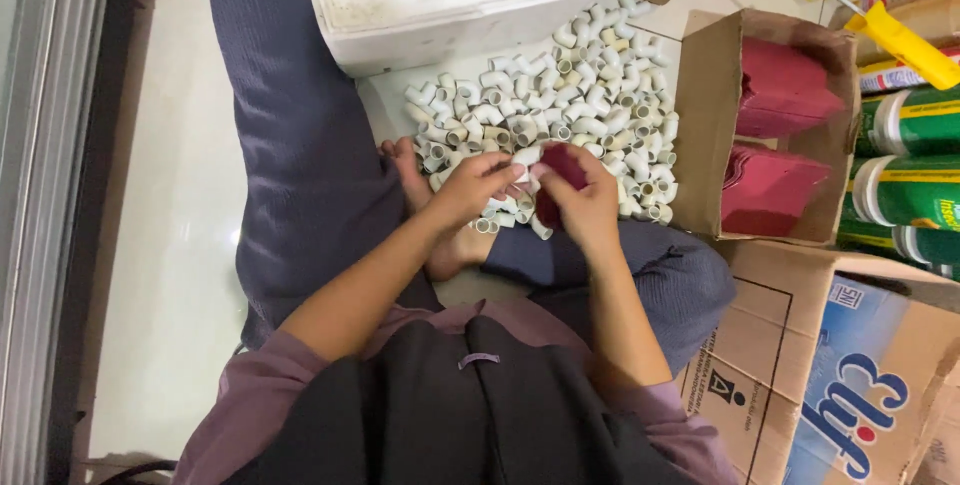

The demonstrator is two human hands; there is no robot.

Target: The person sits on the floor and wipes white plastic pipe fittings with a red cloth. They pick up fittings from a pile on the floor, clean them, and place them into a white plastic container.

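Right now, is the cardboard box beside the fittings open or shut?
Open: the cardboard box has its flaps spread, showing dark red packets stacked inside.

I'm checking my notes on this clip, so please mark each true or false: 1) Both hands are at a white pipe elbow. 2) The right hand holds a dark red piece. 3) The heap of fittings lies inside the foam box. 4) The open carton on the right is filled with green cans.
1) Both hands, left hand and right hand, meet at a white pipe elbow: true.
2) The right hand holds a dark red piece: true.
3) False: the heap of fittings lies on the floor, beside the foam box.
4) False: the open carton holds dark red stacks.
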